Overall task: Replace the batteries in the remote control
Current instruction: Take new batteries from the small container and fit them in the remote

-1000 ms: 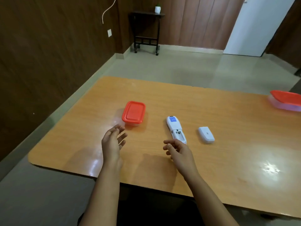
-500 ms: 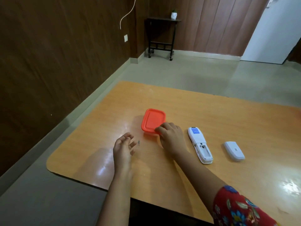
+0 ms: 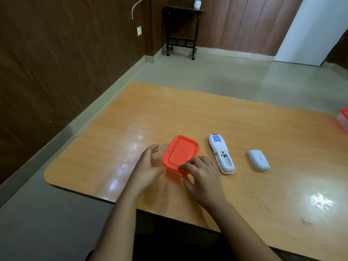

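Note:
A small clear box with an orange lid (image 3: 180, 153) stands on the wooden table (image 3: 244, 194). My right hand (image 3: 202, 176) grips the lid's near right corner with its fingertips. My left hand (image 3: 147, 166) curls against the box's left side, fingers apart; whether it grips is unclear. The white remote control (image 3: 221, 153) lies face down right of the box, its battery bay uncovered and empty. The white battery cover (image 3: 258, 160) lies further right.
A second orange-lidded box (image 3: 344, 119) sits at the table's far right edge. The table's near edge runs just below my forearms. A dark wall is to the left, and a black side table (image 3: 181, 29) stands in the far corner.
My right hand has slid from the lid's front edge to its near right corner. My left hand has moved from the bare table up against the box's left side.

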`<control>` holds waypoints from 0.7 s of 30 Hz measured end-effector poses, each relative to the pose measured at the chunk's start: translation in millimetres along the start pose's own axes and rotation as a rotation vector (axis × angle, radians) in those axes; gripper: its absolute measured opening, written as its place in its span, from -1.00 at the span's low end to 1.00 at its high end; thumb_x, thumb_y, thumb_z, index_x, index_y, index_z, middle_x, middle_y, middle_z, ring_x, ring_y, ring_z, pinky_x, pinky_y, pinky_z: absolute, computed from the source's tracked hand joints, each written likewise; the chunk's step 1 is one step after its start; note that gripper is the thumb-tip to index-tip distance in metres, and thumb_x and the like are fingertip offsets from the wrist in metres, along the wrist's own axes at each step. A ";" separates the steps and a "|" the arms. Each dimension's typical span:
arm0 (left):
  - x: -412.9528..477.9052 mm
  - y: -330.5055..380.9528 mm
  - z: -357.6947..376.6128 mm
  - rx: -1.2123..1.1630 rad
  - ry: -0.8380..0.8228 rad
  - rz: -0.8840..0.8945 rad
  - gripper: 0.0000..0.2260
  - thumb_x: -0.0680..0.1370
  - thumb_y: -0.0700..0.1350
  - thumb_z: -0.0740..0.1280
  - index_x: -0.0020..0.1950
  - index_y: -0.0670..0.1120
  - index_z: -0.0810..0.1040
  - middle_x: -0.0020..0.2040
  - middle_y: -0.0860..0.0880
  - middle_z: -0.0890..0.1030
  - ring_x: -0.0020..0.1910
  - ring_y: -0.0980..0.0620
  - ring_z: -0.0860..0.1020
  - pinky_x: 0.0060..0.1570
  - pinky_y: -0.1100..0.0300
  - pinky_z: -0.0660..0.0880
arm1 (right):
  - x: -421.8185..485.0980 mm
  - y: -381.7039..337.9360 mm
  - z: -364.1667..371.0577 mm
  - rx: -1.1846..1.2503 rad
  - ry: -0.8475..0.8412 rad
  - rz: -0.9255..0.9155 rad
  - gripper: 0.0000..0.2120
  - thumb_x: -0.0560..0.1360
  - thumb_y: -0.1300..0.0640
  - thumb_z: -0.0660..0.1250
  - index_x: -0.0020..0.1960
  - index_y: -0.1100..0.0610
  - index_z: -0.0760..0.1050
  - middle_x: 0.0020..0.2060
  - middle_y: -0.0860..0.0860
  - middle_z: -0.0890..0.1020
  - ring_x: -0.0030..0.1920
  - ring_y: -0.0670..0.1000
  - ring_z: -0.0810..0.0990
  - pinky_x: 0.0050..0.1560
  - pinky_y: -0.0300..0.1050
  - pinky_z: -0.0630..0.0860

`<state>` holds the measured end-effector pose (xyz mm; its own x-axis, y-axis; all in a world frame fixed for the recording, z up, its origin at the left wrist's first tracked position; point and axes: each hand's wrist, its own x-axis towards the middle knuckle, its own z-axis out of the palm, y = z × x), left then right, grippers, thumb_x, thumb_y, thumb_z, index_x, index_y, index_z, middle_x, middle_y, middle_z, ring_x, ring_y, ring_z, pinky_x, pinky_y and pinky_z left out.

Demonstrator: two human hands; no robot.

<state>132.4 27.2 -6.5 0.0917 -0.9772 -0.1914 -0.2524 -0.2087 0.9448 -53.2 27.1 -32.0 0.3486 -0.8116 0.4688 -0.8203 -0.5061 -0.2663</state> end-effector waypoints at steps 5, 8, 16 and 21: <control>-5.3 -2.3 5.5 0.116 -0.044 0.052 -0.15 0.35 -0.31 0.50 0.52 0.01 0.16 0.45 0.04 0.35 0.32 0.21 0.30 0.06 0.51 0.28 | 1.9 18.1 -4.5 0.143 -0.180 -0.112 -0.73 0.41 -0.04 0.38 0.10 -0.04 0.58 0.23 -0.06 0.55 0.27 0.04 0.48 0.20 -0.02 0.44; -5.8 -0.9 8.1 0.150 -0.022 0.072 -0.20 0.36 -0.30 0.50 0.51 -0.04 0.22 0.40 0.03 0.41 0.19 0.27 0.35 -0.17 0.70 0.29 | 7.7 26.5 -6.0 0.202 -0.268 -0.090 -0.65 0.46 -0.11 0.32 0.20 -0.04 0.56 0.29 -0.07 0.54 0.35 0.03 0.44 0.30 0.00 0.43; -1.7 -6.4 7.1 0.152 -0.015 0.102 -0.27 0.29 -0.21 0.56 0.37 0.15 0.36 0.15 0.19 0.50 0.12 0.26 0.47 -0.05 0.50 0.35 | 14.0 23.0 -0.7 0.100 -0.193 -0.176 -0.62 0.45 -0.11 0.30 0.20 0.01 0.59 0.20 -0.02 0.62 0.19 0.09 0.59 0.16 -0.02 0.53; -1.7 -11.0 8.0 0.132 0.031 0.131 -0.27 0.29 -0.18 0.56 0.38 0.16 0.35 0.16 0.20 0.52 0.13 0.25 0.48 -0.01 0.46 0.38 | 13.9 15.2 2.8 0.097 -0.122 -0.166 -0.60 0.50 -0.15 0.21 0.22 -0.01 0.58 0.20 -0.04 0.62 0.21 0.07 0.60 0.16 -0.02 0.55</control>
<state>127.3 30.9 -18.7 0.0786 -0.9952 -0.0589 -0.3880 -0.0849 0.9177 -59.6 7.3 -32.0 0.5319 -0.7415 0.4090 -0.7017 -0.6563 -0.2771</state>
